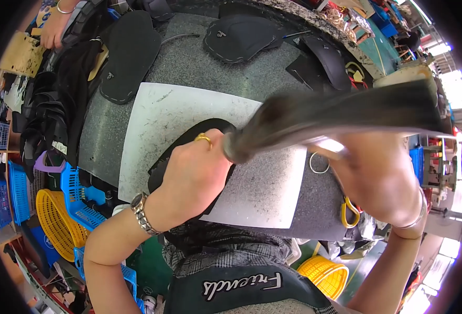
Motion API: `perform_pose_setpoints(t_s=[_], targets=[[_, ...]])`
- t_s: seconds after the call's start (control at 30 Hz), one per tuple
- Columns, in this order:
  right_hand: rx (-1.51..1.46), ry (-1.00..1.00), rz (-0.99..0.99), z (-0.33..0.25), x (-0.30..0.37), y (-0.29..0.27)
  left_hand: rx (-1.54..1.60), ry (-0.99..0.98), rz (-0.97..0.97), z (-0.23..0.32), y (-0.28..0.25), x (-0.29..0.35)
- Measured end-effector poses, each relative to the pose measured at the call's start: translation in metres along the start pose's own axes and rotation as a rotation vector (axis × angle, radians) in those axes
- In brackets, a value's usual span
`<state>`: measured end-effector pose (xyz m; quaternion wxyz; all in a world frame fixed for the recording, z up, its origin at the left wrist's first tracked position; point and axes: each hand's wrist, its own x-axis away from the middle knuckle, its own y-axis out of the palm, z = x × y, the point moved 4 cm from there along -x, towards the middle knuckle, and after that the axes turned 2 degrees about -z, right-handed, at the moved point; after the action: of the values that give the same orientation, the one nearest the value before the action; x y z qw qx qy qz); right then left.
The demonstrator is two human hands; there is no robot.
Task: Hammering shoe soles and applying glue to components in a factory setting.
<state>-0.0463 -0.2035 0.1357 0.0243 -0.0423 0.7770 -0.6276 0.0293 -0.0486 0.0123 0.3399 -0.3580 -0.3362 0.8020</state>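
Observation:
My right hand (380, 180), smeared by motion, is closed round the dark handle of a hammer (341, 112). The blurred hammer head lies right against the thumb side of my left hand (192, 175). That left hand is closed, and a small metallic end shows between it and the hammer head; the rest of what it grips is hidden. Beneath the left hand is a flat black sole-shaped piece (176, 144), partly covered by the hand. It rests on a white board (265, 201) marked with many dark scuffs.
Black sole-shaped pieces (131, 52) and a rounded black panel (239, 39) lie on the grey table (189, 68). Yellow-handled scissors (350, 212) lie by my right wrist. Blue and yellow baskets (58, 222) stand at left, a yellow basket (325, 275) below. Another person's hand (54, 29) is at upper left.

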Motion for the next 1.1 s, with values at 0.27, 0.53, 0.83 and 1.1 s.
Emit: perform_pose_setpoints(t_s=[0.27, 0.53, 0.83, 1.1], targets=[[-0.241, -0.045, 0.298, 0.013, -0.005, -0.007, 0.352, -0.197, 0.153, -0.017, 0.004, 0.001], [-0.215, -0.071, 0.206, 0.018, -0.009, -0.003, 0.761, -0.431, 0.215, -0.033, 0.013, -0.003], [0.002, -0.099, 0.001, 0.033, -0.004, 0.028, 0.836, -0.375, 0.402, -0.032, -0.004, 0.0], [0.066, 0.058, -0.049, 0.062, 0.012, 0.078, -0.241, -0.029, -0.283, -0.003, -0.031, 0.037]])
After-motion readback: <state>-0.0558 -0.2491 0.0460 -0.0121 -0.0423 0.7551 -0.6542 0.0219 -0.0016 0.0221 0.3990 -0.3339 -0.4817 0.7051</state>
